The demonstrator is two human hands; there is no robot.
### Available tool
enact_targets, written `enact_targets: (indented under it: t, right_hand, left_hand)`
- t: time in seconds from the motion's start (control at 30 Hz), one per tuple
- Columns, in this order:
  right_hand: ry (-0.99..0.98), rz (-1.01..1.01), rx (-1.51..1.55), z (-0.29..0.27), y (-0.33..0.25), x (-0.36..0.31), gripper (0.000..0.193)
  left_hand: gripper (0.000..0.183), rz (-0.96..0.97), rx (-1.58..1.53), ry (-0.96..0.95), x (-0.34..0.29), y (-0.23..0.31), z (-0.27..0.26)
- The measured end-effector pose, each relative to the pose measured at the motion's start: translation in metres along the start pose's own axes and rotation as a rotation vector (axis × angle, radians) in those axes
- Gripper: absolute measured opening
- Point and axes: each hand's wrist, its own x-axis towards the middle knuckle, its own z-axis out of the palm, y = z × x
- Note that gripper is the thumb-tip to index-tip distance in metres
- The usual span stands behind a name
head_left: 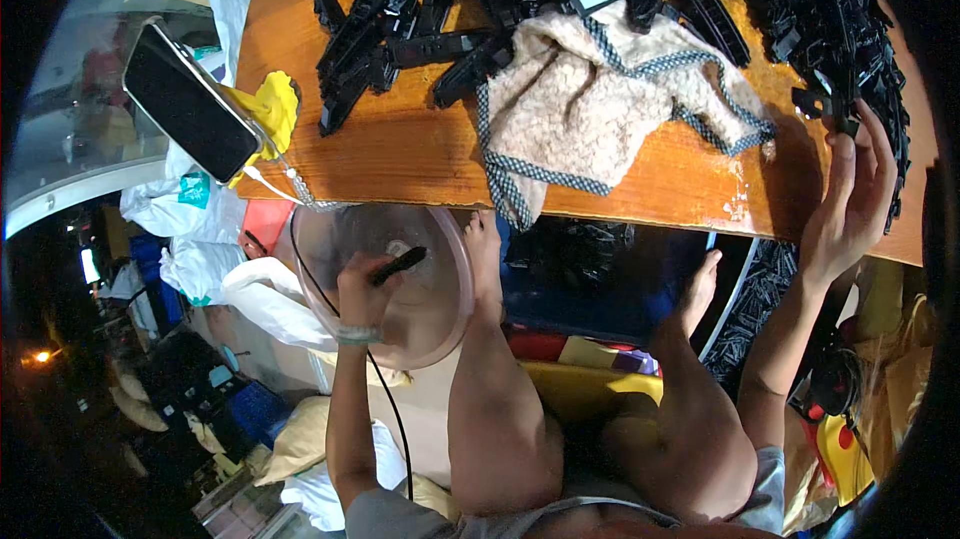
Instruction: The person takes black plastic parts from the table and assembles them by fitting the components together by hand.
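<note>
My left hand [360, 294] is closed around a slim black plastic part [402, 265], held above a round translucent tub [462, 284] below the table edge. The fingers there are somewhat blurred. On the right, my right hand [850, 194] reaches up over the tabletop and pinches a small black plastic piece [842, 117] between thumb and fingers. That piece is at the edge of a large heap of black plastic parts [815, 19]. A cream cloth [590, 104] with a dark checked border lies on the table between the hands, partly hanging over the front edge.
More black parts [375, 34] lie on the wooden table [400, 164]. A phone [190, 104] leans at its left end beside a yellow cloth [270, 109]. Beneath stands a dark blue bin [560, 294]. A black cable [395, 404] passes my left forearm; white bags [265, 294] lie left.
</note>
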Motion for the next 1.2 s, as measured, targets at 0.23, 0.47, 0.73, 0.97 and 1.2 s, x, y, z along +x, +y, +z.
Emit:
enact_targets:
  t: [0.23, 0.47, 0.73, 0.97, 1.2]
  right_hand:
    - [-0.007, 0.033, -0.195, -0.024, -0.019, -0.013, 0.031]
    - [0.015, 0.288, 0.285, -0.025, -0.047, -0.029, 0.024]
    - [-0.119, 0.356, 0.247, -0.029, -0.041, -0.030, 0.033]
    - [-0.203, 0.316, 0.110, -0.017, -0.034, -0.030, 0.037]
    - [-0.149, 0.366, 0.074, -0.024, -0.033, -0.032, 0.034]
  left_hand:
    - [0.031, 0.392, -0.217, -0.004, 0.002, 0.186, -0.026]
    - [0.023, 0.940, -0.341, 0.023, 0.043, 0.298, 0.022]
    - [0.039, 0.898, -0.392, -0.011, 0.060, 0.313, 0.042]
    - [0.035, 0.837, -0.460, -0.103, 0.054, 0.294, 0.029]
    - [0.029, -0.071, -0.986, -0.409, 0.027, 0.101, -0.049]
